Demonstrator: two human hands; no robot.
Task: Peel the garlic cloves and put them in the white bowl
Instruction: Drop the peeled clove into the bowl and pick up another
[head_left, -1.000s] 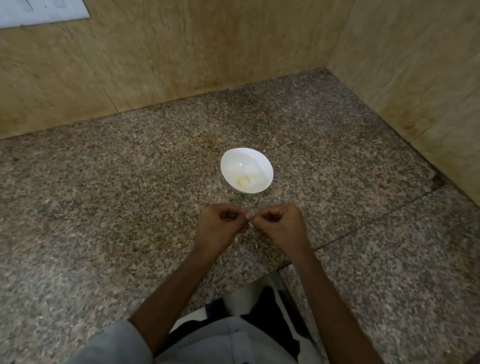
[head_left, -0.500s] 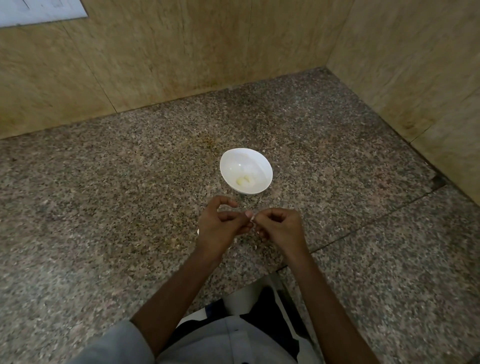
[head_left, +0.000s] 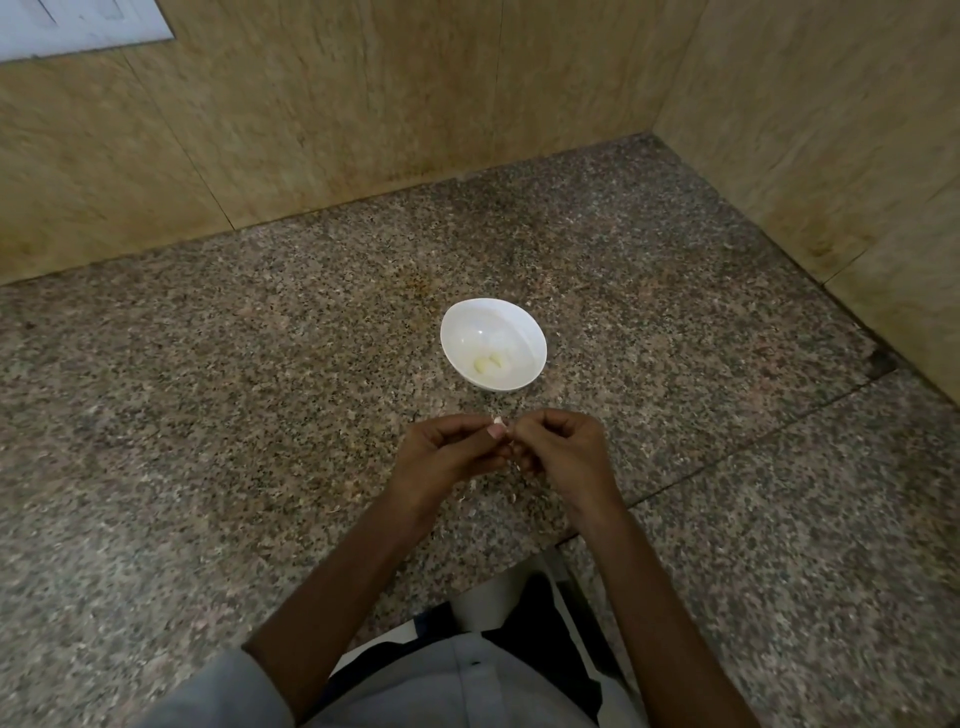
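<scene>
The garlic clove (head_left: 497, 421) shows only as a small pale, whitish tip with a faint pink tinge, poking up where the two hands meet. The rest of it is hidden by the fingers, so I cannot tell how much skin is on it. Both hands are held just above the bench (head_left: 208, 415), knuckles up and fingers curled in. The left hand (head_left: 447, 452) and the right hand (head_left: 563, 449) touch at the fingertips, and each pinches the clove from its own side.

The white bowl (head_left: 498, 322) stands upright on the bench just beyond the hands, near them but not touching, and roughly in line with the spot where they meet. It is smooth, round and glossy. Two peeled cloves (head_left: 488, 364) lie together at its bottom, towards the near side – pale yellowish and bare.

A few thin whitish peel scraps (head_left: 511, 496) lie on the speckled brown-grey granite under and just behind the hands, towards the person. A seam runs across the stone to the right of the right forearm.

Tan tiled walls (head_left: 363, 104) close off the bench at the back and on the right, meeting in a corner. A grey sleeve (head_left: 223, 691) covers the left upper arm – both forearms are bare.
</scene>
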